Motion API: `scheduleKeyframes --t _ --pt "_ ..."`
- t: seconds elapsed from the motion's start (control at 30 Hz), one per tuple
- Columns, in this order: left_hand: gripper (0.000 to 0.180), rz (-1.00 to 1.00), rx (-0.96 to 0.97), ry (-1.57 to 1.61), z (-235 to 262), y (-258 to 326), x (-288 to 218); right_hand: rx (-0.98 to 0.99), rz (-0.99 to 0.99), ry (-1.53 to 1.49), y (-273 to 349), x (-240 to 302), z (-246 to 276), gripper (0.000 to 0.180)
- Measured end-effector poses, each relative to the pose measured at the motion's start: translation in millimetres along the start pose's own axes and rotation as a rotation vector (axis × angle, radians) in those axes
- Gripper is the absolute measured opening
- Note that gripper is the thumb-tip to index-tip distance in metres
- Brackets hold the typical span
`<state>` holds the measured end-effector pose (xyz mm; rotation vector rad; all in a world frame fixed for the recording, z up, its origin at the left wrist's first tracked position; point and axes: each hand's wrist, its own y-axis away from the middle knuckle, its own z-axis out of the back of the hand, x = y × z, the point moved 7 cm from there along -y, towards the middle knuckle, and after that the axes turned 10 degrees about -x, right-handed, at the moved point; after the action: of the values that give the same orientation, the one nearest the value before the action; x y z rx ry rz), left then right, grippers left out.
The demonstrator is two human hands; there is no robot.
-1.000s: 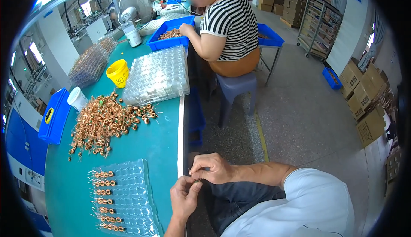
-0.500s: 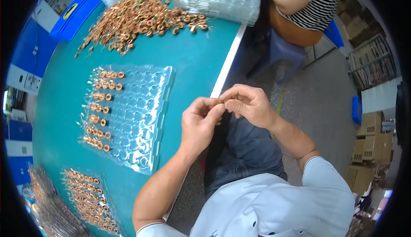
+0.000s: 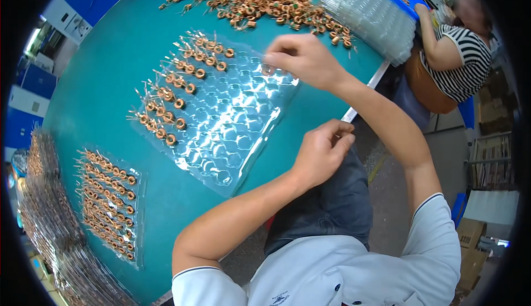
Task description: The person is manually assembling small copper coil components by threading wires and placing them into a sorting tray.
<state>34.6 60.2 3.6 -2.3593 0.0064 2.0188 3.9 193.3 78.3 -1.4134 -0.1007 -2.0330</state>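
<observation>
Right hand (image 3: 307,60): we are holding it over the far right part of a clear tray (image 3: 235,121), fingers curled and thumb close to the forefinger; blur is keeping us from telling whether anything is in it. Our left hand (image 3: 326,148) is hovering nearer us, by the table (image 3: 166,212) edge, fingers curled, contents hidden. Copper coils (image 3: 180,103) are sitting in rows in the tray, left of both hands, wire ends pointing outward. Beyond the right hand, a loose coil pile (image 3: 249,2) is spreading; a clear tray stack (image 3: 370,16) is standing beyond and right. Far left of the left hand, a smaller-looking filled tray (image 3: 110,206) is lying. Right of the right hand, a co-worker (image 3: 464,54) is sitting.
</observation>
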Motion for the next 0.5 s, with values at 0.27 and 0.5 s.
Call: scheduleKeyframes --t 0.27,0.5 --pt "0.018 -0.089 -0.013 -0.035 0.3 -3.8 -5.0 0.133 0.169 0.292 -71.8 -8.5 -101.4 0.02" --pt "0.016 0.006 -0.043 0.029 0.3 -1.5 2.5 0.081 0.142 0.334 -51.2 -16.1 -74.0 0.02"
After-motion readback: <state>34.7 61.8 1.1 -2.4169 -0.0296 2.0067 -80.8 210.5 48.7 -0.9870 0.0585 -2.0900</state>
